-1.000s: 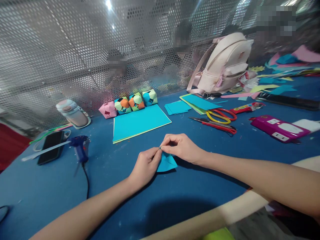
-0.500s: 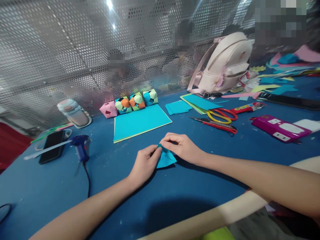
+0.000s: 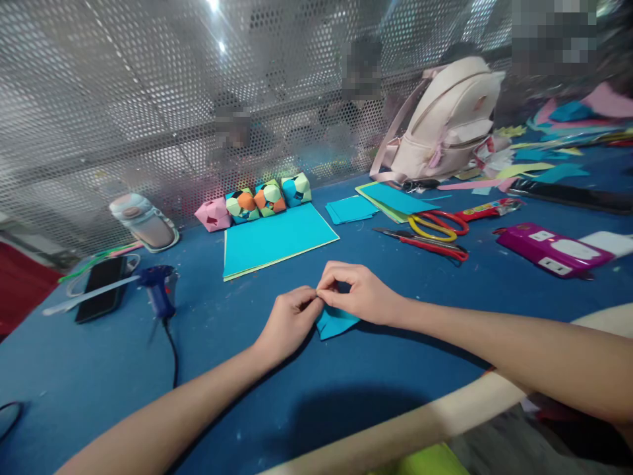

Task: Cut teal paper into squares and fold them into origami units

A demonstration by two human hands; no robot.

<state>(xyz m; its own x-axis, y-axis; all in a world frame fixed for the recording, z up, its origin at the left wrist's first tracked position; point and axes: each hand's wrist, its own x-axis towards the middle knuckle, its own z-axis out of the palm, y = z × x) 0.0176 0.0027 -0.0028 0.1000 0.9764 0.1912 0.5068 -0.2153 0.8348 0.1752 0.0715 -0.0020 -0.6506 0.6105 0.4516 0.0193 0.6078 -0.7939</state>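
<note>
A small folded piece of cyan paper (image 3: pixel 336 322) lies on the blue table (image 3: pixel 297 396) in front of me. My left hand (image 3: pixel 289 322) pinches its upper corner with thumb and forefinger. My right hand (image 3: pixel 357 292) meets it from the other side, fingertips pressed on the same corner. Most of the paper is hidden under my fingers. Behind my hands lies a stack of cyan sheets (image 3: pixel 274 239), and past it stand several folded paper cubes (image 3: pixel 257 201) in a row.
A blue glue gun (image 3: pixel 157 294), a black phone (image 3: pixel 101 287) and a bottle (image 3: pixel 143 222) sit at the left. Scissors (image 3: pixel 438 225), a red utility knife (image 3: pixel 420 244), a magenta power strip (image 3: pixel 554 247), small cyan squares (image 3: pixel 351 210) and a pink backpack (image 3: pixel 445 125) lie at the right. A perforated metal screen (image 3: pixel 148 99) stands behind.
My fingertips have closed together again on the paper's top corner, and the paper has shifted slightly to the right under my right hand.
</note>
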